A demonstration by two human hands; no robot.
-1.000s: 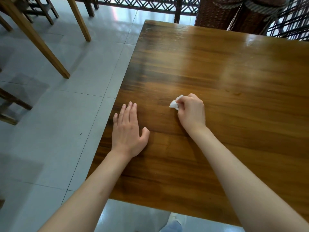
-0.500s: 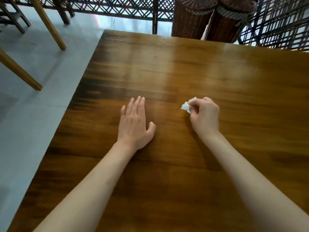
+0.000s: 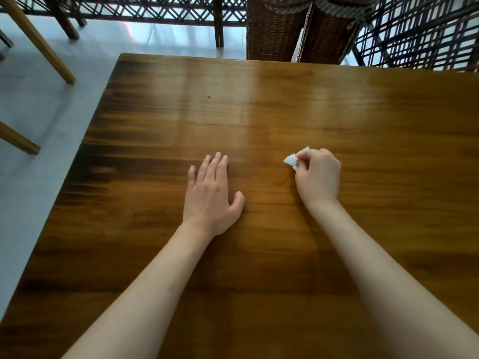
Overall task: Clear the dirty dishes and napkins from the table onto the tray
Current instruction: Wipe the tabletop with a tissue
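Wooden counter, varnished brown with dark grain streaks, fills most of the head view; light glare lies across its far half. Grey tiled floor runs along its left side. Dark lattice screen closes off the far edge of the floor, and a similar crossed-bar frame stands at the far right. Two woven wicker baskets stand side by side just beyond the counter's far edge. Light wooden furniture legs slant across the floor at the upper left.

Both forearms are bare and extend from the near edge onto the counter. Left hand lies palm down on the wood, fingers straight and close together, thumb out to the side; its grip is apart and holds nothing. Right hand sits to the right of it, well apart, knuckles up, fingers curled; its grip is clamped on a crumpled white napkin. The napkin protrudes from the thumb side of that fist, pointing left toward the other hand, low over the counter's middle. Whether the napkin touches the wood cannot be told. One small dark speck marks the far counter surface.
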